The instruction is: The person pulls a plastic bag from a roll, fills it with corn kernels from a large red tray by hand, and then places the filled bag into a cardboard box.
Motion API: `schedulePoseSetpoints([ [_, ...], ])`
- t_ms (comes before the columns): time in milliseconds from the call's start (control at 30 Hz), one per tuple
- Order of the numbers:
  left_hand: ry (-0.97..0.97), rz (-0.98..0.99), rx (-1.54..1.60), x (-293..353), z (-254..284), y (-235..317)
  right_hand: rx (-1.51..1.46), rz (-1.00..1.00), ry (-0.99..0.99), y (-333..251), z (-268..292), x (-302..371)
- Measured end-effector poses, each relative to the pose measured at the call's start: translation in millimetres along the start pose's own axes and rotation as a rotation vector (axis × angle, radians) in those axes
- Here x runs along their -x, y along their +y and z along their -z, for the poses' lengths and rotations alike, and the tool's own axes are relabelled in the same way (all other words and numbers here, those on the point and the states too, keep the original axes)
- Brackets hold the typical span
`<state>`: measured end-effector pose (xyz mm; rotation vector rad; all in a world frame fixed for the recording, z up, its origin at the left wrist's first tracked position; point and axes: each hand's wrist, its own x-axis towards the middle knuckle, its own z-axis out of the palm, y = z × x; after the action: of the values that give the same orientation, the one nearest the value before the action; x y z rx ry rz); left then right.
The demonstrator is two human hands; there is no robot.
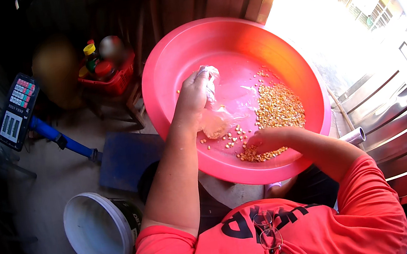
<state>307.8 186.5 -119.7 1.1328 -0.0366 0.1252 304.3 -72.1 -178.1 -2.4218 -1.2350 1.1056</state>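
A wide red plastic basin point(160, 61) sits in front of me. Yellow corn kernels point(279, 105) are heaped along its right side, and a few lie scattered near the front. Over the left half of the basin, my left hand point(195, 92) is closed around the gathered top of a clear plastic bag point(214, 108). Something pale and tan fills the bag's lower end, too blurred to name. My right hand point(262, 141) reaches into the kernels near the basin's front edge, its fingers curled down among them. Whether those fingers grip any kernels is hidden.
To the left stand a platform scale with a blue plate point(128, 159) and a keypad display point(18, 111), and a white bucket point(99, 231). A red basket point(116, 79) with bottles and jars rests on a wooden stool. Metal panels point(391, 124) and a bright doorway lie to the right.
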Motion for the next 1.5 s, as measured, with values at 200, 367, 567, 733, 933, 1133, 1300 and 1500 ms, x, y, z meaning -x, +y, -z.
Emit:
schedulePoseSetpoints([
  [200,0.051,-0.032,0.013,1,-3,2,0.077,-0.109,-0.324,-14,-5,-1],
  [367,0.028,-0.048,-0.002,0,-1,-1,-0.215,-0.244,-0.409,-10,5,9],
  [567,-0.027,-0.037,-0.025,1,-1,0,-0.916,-0.257,-0.324,-13,34,19],
  [733,0.021,0.022,-0.019,6,-7,6,-1.369,-0.096,-0.057,-30,70,7],
  [933,-0.019,0.010,-0.224,-3,-1,-2,-1.545,-0.024,0.272,-55,89,-48],
  [1133,0.041,-0.064,-0.017,5,-5,5,-0.968,-0.066,0.441,-75,91,-71],
  [1300,-0.017,0.030,0.017,3,-3,7,0.459,0.036,0.442,-26,79,-60],
  [1500,-0.028,0.035,-0.047,6,4,13,0.691,-0.154,0.375,-33,88,-19],
])
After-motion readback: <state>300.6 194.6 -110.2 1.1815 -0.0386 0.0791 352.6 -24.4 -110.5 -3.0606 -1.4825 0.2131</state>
